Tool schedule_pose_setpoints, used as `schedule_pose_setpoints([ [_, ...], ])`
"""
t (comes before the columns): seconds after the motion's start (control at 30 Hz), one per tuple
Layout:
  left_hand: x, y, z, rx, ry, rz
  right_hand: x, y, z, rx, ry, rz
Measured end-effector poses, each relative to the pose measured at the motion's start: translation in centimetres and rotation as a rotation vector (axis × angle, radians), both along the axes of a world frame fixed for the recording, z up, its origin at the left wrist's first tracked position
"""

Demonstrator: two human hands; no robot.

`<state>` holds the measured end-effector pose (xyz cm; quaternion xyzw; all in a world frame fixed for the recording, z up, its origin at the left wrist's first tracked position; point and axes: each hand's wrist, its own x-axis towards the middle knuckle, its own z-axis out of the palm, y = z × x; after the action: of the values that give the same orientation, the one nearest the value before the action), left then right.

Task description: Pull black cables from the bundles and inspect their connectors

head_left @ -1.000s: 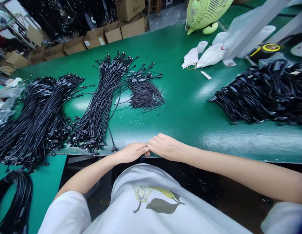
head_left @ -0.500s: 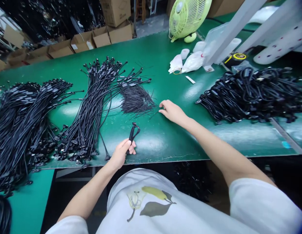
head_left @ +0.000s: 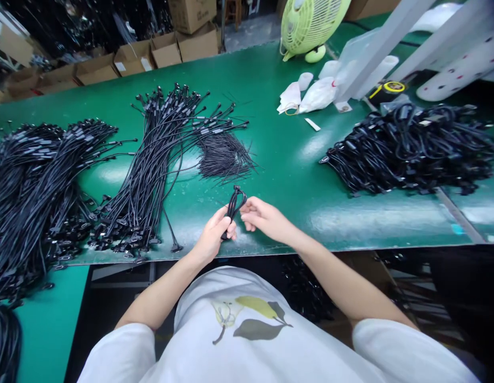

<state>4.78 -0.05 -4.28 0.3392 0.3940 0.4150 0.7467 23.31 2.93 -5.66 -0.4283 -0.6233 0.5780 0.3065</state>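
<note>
My left hand is closed around a folded black cable, its loop and a connector standing up above the thumb. Right beside it, my right hand has its fingers pinched together at the loop's right side. A thin black wire tie shows faintly to the left of the bundle; its other end is hidden by the cable and fingers. Beyond the hands lies a pile of short thin black ties. To the left, straight black cables with connectors at both ends lie in a heap.
Another heap of cables covers the green table's left end. Folded cables are piled at right. Toward the back stand a green fan, white bags, a tape measure and metal posts.
My right hand has come from the edge of the tie pile down and left to the folded cable, bringing a tie. My left hand has moved the cable slightly right and up.
</note>
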Motion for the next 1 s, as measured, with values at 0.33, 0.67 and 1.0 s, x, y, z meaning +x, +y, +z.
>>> schedule_pose_setpoints([
  [0.33, -0.8, -0.7, 0.2, 0.198, 0.147, 0.091, -2.6, -1.8, 1.2, 0.784, -0.434, -0.099],
  [0.67, -1.5, -0.4, -0.6, 0.348, 0.604, 0.137, -3.5, -1.7, 2.3, 1.360, -0.901, 0.037],
  [1.0, -2.2, -0.3, 0.1, 0.159, 0.357, -0.109, -3.2, -1.1, 6.3, 1.817, -0.881, 0.472],
])
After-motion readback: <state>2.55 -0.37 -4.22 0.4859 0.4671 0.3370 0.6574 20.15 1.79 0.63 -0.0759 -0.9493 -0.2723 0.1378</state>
